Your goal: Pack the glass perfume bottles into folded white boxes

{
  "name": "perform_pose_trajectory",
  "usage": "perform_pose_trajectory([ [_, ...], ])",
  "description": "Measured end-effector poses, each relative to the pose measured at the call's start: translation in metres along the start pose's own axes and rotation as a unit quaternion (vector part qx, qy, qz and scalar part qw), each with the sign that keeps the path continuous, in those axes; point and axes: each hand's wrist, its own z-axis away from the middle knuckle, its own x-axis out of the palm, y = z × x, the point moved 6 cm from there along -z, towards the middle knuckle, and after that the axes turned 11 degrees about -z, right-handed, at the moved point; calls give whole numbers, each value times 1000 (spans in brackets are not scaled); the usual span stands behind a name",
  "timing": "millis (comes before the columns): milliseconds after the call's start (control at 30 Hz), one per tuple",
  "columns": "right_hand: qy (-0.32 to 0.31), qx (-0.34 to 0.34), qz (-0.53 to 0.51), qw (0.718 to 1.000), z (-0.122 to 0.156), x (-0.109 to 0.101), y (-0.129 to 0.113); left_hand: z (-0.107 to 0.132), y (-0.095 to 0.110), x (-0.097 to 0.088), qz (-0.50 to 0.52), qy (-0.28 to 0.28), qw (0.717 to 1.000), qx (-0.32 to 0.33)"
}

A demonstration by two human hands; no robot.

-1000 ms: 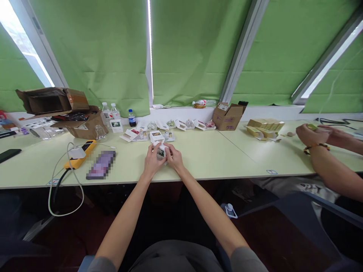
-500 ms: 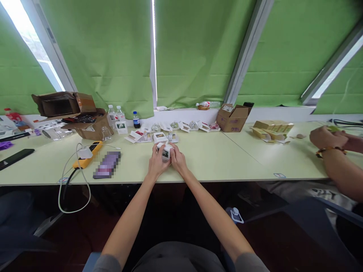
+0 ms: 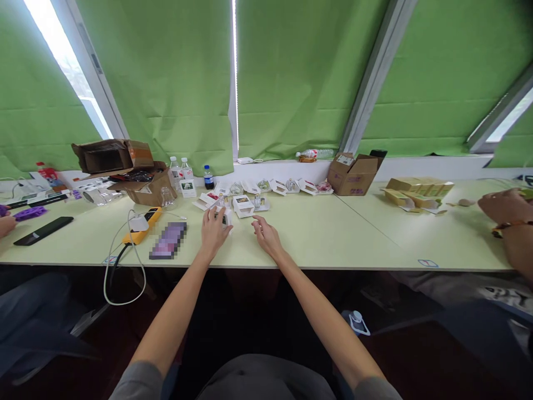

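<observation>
Box [image 3: 225,220] half hidden under left hand [image 3: 213,231]

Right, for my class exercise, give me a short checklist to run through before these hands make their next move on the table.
1. Left hand on the small white box: ok, fingers lie over it.
2. That box's contents: cannot tell, the hand covers it.
3. Right hand free: ok, open, holding nothing.
4. Second white box within reach: ok, just ahead of the right hand.
5. Small glass bottle upright: ok, stands beside that box.
6. Yellow power strip apart from the hands: ok, lies off to the left.
</observation>
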Motion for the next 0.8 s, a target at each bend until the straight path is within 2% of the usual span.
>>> perform_pose_trajectory([
  [200, -13, -2, 31, 999, 1, 1, -2, -22, -50, 0, -89, -67, 994, 19],
  [333, -16, -11, 58, 998, 2, 1, -5, -36, -76, 4, -138, -118, 983, -11],
  [600, -45, -29, 57, 997, 6, 7, -8, -60, -118, 12, -257, -201, 944, -47],
  [800, -64, -39, 48, 996, 11, 11, -11, -71, -146, 17, -291, -220, 929, -59],
])
